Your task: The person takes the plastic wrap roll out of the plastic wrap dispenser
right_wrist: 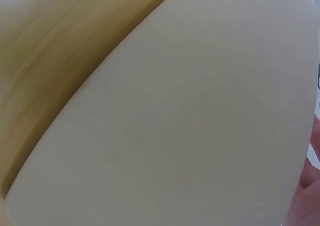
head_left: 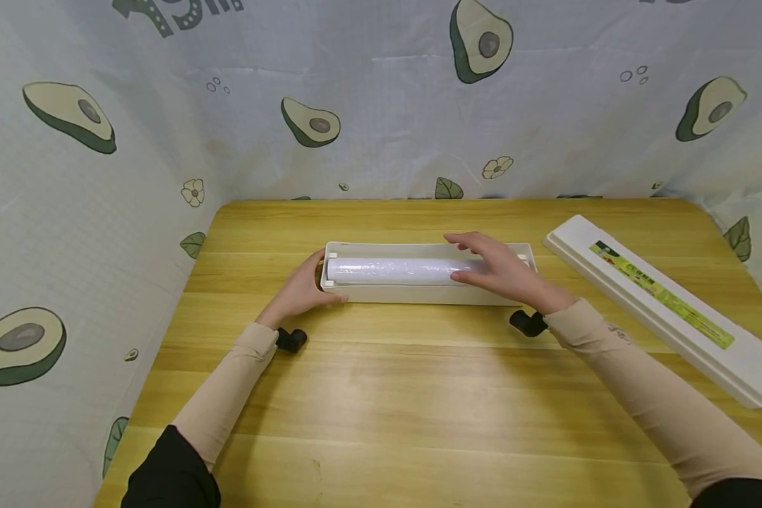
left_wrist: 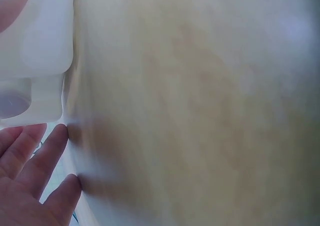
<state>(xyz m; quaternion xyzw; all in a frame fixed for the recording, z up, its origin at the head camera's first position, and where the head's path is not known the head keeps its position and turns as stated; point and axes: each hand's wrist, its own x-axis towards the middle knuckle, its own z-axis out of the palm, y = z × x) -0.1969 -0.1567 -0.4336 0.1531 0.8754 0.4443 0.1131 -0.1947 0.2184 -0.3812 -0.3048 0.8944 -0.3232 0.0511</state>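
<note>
A long white box [head_left: 419, 295] lies crosswise on the table, its top off. Inside it rests a shiny roll of cling film [head_left: 394, 271]. My left hand [head_left: 300, 288] holds the box's left end, thumb at the front and fingers round the end and back. In the left wrist view, the fingers [left_wrist: 45, 161] are spread beyond the box, their tips near the tabletop. Over the right part of the roll is my right hand [head_left: 504, 271], thumb at the film and the other fingers stretched towards the rear rim. The right wrist view is mostly filled by the box's pale wall [right_wrist: 180, 116].
A long white lid [head_left: 648, 303] with a green label lies slantwise at the right of the wooden table [head_left: 381, 395]. An avocado-print cloth [head_left: 387, 92] hangs behind and at the sides. Black wrist mounts [head_left: 292, 340] sit under both wrists.
</note>
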